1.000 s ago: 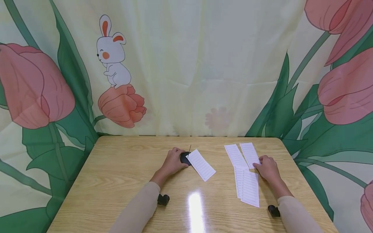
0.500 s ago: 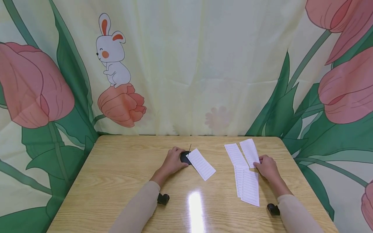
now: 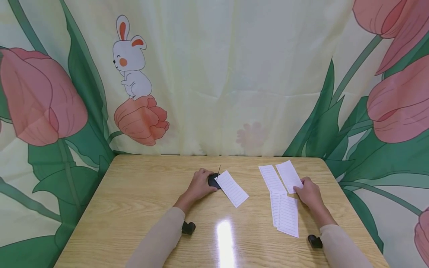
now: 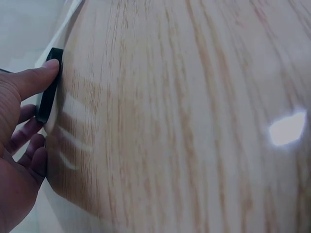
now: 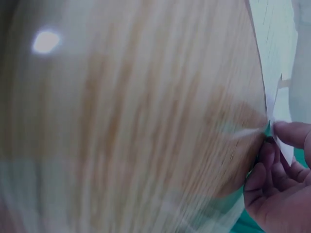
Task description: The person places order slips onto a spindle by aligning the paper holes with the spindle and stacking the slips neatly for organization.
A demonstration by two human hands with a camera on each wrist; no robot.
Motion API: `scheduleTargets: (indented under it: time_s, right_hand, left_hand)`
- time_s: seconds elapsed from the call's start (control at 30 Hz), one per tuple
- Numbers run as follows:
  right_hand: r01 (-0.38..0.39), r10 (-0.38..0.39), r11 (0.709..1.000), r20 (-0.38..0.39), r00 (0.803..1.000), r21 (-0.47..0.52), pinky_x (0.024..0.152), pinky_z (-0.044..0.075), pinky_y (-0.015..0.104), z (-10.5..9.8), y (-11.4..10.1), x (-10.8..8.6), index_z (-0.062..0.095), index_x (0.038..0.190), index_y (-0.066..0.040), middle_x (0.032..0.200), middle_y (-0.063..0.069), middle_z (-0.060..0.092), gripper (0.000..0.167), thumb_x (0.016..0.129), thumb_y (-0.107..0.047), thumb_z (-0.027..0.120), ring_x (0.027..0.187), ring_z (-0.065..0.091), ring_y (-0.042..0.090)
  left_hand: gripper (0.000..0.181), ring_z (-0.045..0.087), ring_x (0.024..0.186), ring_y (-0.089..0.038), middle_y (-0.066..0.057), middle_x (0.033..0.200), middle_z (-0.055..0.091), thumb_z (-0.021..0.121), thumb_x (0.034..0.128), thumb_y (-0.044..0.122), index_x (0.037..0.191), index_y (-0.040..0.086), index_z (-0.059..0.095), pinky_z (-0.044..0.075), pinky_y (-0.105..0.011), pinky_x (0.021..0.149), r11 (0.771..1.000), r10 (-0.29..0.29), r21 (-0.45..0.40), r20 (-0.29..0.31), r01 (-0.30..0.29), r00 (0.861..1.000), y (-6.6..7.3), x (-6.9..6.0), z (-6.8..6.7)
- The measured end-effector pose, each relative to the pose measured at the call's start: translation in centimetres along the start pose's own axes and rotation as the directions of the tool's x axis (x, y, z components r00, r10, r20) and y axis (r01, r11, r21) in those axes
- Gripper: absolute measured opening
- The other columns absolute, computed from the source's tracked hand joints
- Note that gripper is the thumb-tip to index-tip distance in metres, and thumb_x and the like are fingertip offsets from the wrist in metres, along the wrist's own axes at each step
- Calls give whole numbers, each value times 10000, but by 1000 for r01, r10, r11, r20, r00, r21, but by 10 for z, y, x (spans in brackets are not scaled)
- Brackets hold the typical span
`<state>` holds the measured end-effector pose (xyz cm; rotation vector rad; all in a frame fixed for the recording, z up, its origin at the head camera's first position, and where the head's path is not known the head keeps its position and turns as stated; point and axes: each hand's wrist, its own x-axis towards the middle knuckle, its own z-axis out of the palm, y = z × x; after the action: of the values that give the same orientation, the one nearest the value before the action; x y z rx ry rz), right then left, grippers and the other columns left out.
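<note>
My left hand (image 3: 200, 185) grips the round black base (image 3: 213, 181), from which a thin spike rises; in the left wrist view the thumb and fingers hold the edge of the black base (image 4: 49, 87). A lined white slip (image 3: 232, 189) lies beside it, its upper left corner at the spike. My right hand (image 3: 308, 191) pinches the lower right corner of a white slip (image 3: 288, 176); the right wrist view shows that hand (image 5: 282, 179) with the paper (image 5: 283, 107) between thumb and fingers.
Several lined slips lie left of and below the right hand: one at the back (image 3: 270, 177), and two overlapping, the upper one nearer the front (image 3: 288, 216). A printed curtain (image 3: 207, 74) hangs behind the wooden table (image 3: 134, 193). A black device sits at each wrist.
The slip at my right hand has shifted slightly and its visible face now looks plain, with its lines no longer seen. My left hand stays on the black base.
</note>
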<state>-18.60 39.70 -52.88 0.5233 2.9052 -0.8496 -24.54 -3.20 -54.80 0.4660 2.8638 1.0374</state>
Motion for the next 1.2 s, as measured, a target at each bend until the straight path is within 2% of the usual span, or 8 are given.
scheduleTargets:
  time_s: [0.17, 0.4, 0.67, 0.87, 1.2]
  right_hand:
    - [7, -7, 1000, -10, 1000, 6, 1019, 437, 620, -2, 0, -1, 410, 1333, 156, 1321, 407, 500, 431, 1033, -122, 545, 1152, 515, 497]
    - [-13, 14, 999, -10, 1000, 40, 1038, 422, 632, -5, 3, -1, 395, 1381, 137, 1355, 394, 485, 452, 1051, -144, 524, 1216, 489, 518]
    - [32, -29, 999, -53, 998, 43, 997, 458, 611, -12, 1, -7, 419, 1364, 127, 1311, 387, 507, 427, 1046, -128, 546, 1139, 515, 487]
    - [95, -91, 995, -91, 992, 35, 931, 482, 590, -17, 0, -12, 451, 1335, 134, 1242, 376, 553, 402, 1035, -109, 563, 1079, 549, 465]
    - [166, -164, 986, -114, 980, 7, 820, 519, 490, -23, -4, -17, 496, 1294, 124, 1153, 336, 613, 375, 1023, -112, 602, 975, 589, 394]
  left_hand:
    - [662, 516, 1168, -316, -114, 1280, 585, 914, 795, 275, 1362, 67, 644, 485, -442, 984, 1000, -3, -9, -2, 3, 1000, -1, 1, 1]
    - [663, 516, 1175, -316, -112, 1280, 582, 913, 796, 279, 1365, 69, 643, 485, -442, 985, 1000, -7, -15, 0, 7, 1000, -3, 1, 3]
    - [669, 513, 1189, -320, -115, 1291, 577, 908, 804, 277, 1377, 67, 635, 487, -440, 995, 1000, -9, -10, 8, 9, 1000, -1, 1, 2]
    - [670, 509, 1188, -321, -121, 1289, 576, 907, 806, 271, 1379, 62, 632, 484, -448, 998, 1000, -13, -8, 10, 13, 1000, 0, 0, 1]
    - [682, 507, 1187, -314, -118, 1288, 573, 906, 807, 278, 1390, 65, 622, 483, -445, 1000, 1000, -10, 2, 3, 10, 1000, 0, 1, 1]
